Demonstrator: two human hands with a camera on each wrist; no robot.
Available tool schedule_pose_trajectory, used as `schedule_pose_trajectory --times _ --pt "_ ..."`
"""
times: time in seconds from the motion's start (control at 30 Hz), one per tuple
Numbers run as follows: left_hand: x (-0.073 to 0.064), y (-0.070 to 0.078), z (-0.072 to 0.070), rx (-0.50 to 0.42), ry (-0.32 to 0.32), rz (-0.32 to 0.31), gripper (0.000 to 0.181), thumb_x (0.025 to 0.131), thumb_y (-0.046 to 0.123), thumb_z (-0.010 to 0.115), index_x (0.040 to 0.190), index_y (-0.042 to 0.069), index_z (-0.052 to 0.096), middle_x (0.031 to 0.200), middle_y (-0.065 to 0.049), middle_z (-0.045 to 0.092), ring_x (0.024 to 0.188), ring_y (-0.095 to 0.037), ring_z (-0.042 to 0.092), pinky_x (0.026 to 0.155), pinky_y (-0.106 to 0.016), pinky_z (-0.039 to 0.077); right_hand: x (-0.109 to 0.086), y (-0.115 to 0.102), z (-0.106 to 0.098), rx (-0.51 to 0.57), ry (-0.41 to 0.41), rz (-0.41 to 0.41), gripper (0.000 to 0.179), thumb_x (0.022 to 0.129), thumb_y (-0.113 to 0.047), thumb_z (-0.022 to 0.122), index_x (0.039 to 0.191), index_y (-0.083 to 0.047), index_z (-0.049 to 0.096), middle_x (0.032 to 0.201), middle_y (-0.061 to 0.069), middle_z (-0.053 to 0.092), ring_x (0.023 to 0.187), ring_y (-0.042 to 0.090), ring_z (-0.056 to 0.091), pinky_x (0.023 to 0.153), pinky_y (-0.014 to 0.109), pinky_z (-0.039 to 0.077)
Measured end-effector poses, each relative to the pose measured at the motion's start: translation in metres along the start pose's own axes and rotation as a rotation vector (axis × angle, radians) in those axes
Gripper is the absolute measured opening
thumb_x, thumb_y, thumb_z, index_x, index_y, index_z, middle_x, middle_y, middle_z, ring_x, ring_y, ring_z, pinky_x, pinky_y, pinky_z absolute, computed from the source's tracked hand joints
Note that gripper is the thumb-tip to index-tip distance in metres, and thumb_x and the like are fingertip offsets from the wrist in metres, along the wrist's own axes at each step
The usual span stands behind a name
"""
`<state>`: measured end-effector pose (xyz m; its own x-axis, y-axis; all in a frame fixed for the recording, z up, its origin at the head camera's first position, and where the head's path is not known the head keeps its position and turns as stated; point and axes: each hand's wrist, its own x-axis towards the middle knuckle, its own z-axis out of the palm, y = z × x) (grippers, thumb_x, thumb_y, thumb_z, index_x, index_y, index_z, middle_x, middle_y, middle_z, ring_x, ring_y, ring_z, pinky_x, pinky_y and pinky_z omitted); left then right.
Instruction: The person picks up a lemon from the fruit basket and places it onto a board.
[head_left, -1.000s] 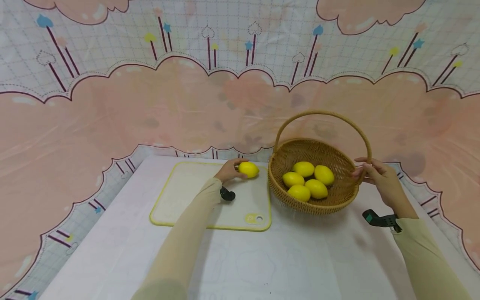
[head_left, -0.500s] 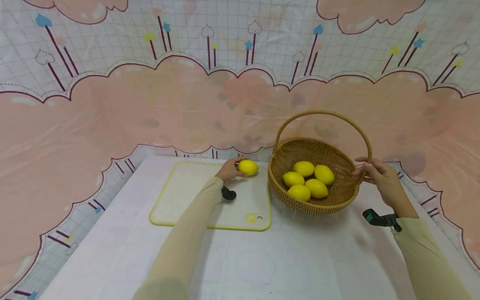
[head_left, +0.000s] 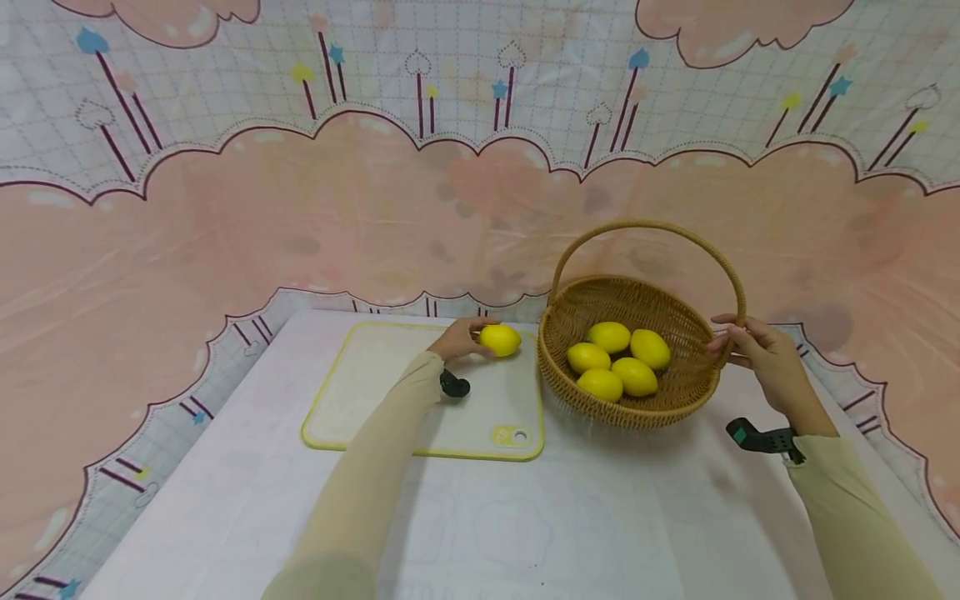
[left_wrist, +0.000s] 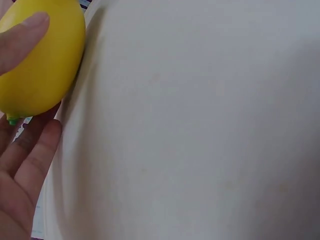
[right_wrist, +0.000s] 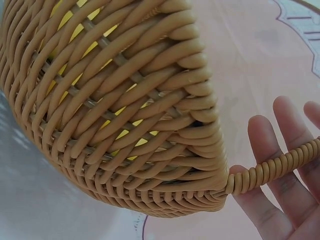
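Note:
In the head view my left hand (head_left: 462, 340) holds a yellow lemon (head_left: 501, 340) at the far right part of a white cutting board (head_left: 360, 408) with a yellow rim. The left wrist view shows the thumb on the near side of the lemon (left_wrist: 47, 60), its green stem tip pointing down beside the other fingers. To the right, my right hand (head_left: 761, 354) grips a brown wicker basket (head_left: 637, 417) where its handle (right_wrist: 272, 170) meets the rim. Inside the basket lie several lemons (head_left: 633, 377). Its opening faces toward me.
The board and basket are on a white-covered table (head_left: 480, 533), the basket close to the board's right edge. Behind stands a printed pink and white backdrop (head_left: 412, 225). The tall arched handle (head_left: 645, 223) rises over the basket.
Over the last half second the lemon in my left hand has dipped slightly. My right hand and the basket hold the same position.

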<state>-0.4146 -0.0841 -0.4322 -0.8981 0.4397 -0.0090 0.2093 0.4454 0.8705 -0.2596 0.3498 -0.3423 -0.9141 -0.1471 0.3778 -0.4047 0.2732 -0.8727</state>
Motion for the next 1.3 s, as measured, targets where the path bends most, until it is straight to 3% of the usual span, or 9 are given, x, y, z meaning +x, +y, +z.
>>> schedule_pose_trajectory --times 0.53,0.73,0.87,1.07,1.3 --pt "-0.005 0.009 -0.001 -0.019 -0.031 0.016 0.072 0.074 0.0 0.076 0.139 0.008 0.046 0.143 -0.016 0.045 0.13 -0.035 0.044 0.11 -0.043 0.037 0.0 0.0 0.0 0.03 -0.005 -0.012 0.023 0.099 -0.011 0.043 0.113 -0.018 0.061 0.08 -0.008 0.07 0.079 0.001 0.066 0.071 0.011 0.053" --pt "-0.008 0.019 -0.011 -0.072 -0.056 0.042 0.071 0.079 -0.001 0.071 0.142 0.003 0.039 0.146 -0.021 0.04 0.135 -0.036 0.038 0.113 -0.044 0.032 0.0 0.0 -0.001 -0.001 -0.001 -0.01 0.022 0.099 -0.014 0.044 0.114 -0.018 0.061 0.08 -0.009 0.07 0.079 0.0 0.066 0.071 0.011 0.053" --pt "-0.011 0.035 -0.024 -0.073 -0.065 0.075 0.069 0.082 0.002 0.069 0.144 0.006 0.037 0.148 -0.02 0.037 0.136 -0.035 0.036 0.115 -0.045 0.029 0.0 0.001 -0.001 0.007 -0.006 -0.008 0.022 0.099 -0.015 0.044 0.114 -0.018 0.06 0.08 -0.009 0.071 0.079 0.0 0.066 0.071 0.011 0.053" --pt "-0.02 0.076 -0.037 -0.02 -0.124 0.157 0.067 0.084 0.002 0.068 0.144 0.006 0.037 0.148 -0.021 0.037 0.137 -0.035 0.035 0.116 -0.047 0.026 0.001 0.001 -0.002 -0.028 0.001 0.014 0.022 0.099 -0.016 0.044 0.114 -0.019 0.06 0.081 -0.01 0.07 0.079 0.0 0.065 0.07 0.01 0.053" --pt "-0.029 0.114 -0.051 0.12 -0.216 0.264 0.069 0.081 0.009 0.072 0.142 0.007 0.041 0.145 -0.015 0.043 0.135 -0.03 0.04 0.114 -0.041 0.032 0.0 0.001 -0.002 0.012 -0.007 -0.003 0.021 0.099 -0.016 0.045 0.114 -0.018 0.06 0.081 -0.008 0.07 0.079 0.001 0.065 0.071 0.011 0.053"
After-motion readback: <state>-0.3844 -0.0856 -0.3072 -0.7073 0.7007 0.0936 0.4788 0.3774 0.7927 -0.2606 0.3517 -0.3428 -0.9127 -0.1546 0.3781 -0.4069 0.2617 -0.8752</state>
